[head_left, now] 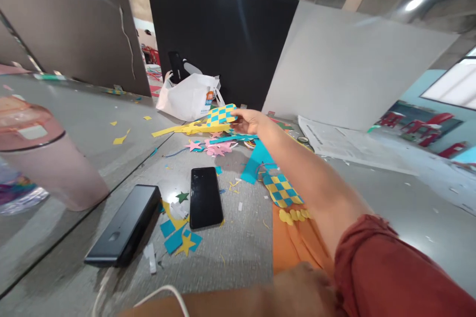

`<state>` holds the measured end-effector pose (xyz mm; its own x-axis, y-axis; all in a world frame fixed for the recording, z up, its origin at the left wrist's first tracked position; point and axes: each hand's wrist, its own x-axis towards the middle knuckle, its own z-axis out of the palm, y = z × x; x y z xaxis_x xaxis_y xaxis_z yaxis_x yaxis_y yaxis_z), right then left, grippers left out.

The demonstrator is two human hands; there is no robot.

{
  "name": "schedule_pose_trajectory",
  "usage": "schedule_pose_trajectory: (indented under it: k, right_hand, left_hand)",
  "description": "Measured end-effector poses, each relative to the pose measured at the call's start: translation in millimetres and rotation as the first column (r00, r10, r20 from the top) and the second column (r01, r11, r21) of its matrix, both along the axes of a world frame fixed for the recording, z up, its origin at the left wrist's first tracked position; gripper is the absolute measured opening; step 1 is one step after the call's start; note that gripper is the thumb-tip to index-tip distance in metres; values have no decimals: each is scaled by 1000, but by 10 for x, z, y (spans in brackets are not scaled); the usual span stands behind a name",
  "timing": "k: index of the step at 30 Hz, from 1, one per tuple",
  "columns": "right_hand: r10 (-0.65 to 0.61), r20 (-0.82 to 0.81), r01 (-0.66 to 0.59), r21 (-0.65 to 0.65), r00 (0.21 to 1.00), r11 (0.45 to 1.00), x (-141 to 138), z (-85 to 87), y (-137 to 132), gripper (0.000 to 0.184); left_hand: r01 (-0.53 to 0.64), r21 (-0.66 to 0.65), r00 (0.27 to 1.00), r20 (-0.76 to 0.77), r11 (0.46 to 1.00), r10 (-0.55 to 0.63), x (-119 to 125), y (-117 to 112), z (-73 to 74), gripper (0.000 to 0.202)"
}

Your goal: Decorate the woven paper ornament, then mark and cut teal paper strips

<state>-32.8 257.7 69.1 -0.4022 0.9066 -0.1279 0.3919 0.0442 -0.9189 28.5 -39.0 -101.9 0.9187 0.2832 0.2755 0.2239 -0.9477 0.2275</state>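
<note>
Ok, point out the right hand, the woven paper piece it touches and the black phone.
right hand [251,120]: head view, back of the hand.
woven paper piece [220,115]: head view, middle of its checkered face.
black phone [206,197]: head view, centre of the dark screen.

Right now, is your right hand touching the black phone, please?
No, the right hand grips a woven yellow-and-blue paper piece, beyond the phone.

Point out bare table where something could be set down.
Bare: table right of the outstretched arm, nearer than the printed sheet; a strip between phone and orange paper. Crowded: around pink stars, by the woven paper in the right hand.
</note>
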Motion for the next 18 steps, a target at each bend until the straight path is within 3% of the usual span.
schedule_pose_trajectory:
  k: [4, 8, 14, 18]
  right_hand:
    - [3, -106, -4, -16, 994, 1000, 604, 53, -339, 10]
    - [-30, -130, 24, -48, 991, 999, 1021, -67, -592, 2]
    - [-116, 26, 118, -49, 993, 992, 1166, -288, -431, 15]
    - [-37, 279, 81, -147, 960, 986, 1355, -330, -298, 25]
  left_hand:
    - [11, 73, 999, 35, 997, -13, -94, -16, 93, 28]
    - [-31, 100, 998, 65, 994, 24, -95, -32, 41, 27]
    - [-23, 94, 998, 54, 995, 18, -111, -50, 102, 27]
    - [11, 65, 1000, 11, 998, -12, -124, -38, 196, 32]
